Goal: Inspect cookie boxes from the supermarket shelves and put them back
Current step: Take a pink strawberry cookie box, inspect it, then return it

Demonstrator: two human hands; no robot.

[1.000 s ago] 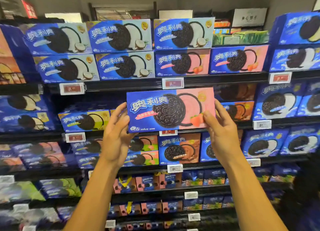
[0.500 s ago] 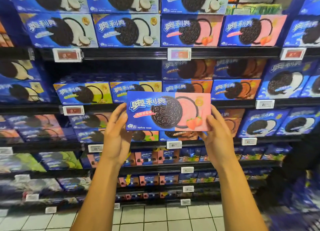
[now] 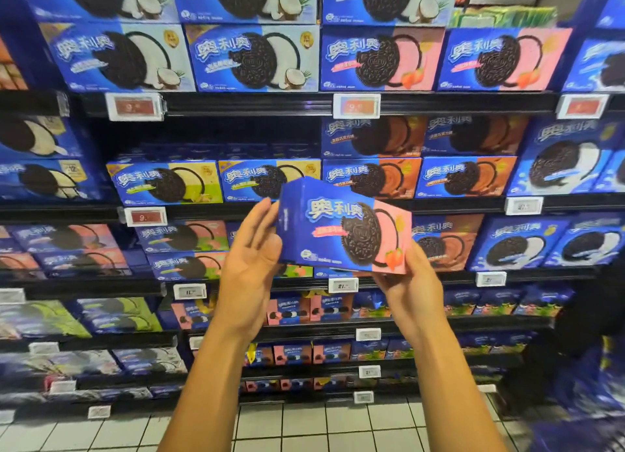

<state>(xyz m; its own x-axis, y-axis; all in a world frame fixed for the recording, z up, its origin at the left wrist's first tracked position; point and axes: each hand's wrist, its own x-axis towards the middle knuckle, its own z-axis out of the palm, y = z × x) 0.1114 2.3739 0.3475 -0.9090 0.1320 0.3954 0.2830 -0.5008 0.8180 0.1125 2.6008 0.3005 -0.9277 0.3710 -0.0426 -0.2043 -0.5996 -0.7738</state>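
— Two hands, one box (image 3: 341,226): which step is shown?

— Inspection. The box hangs before the shelves (image 3: 439,104), turned so its blue end faces the viewer. Right hand (image 3: 411,292) grips the lower pink corner; left hand (image 3: 252,262) lies against the blue end, fingers (image 3: 260,214) straight, released.

— Next move?

— Likely further turning, then return to the pink-box row, where two matching boxes (image 3: 382,59) stand.
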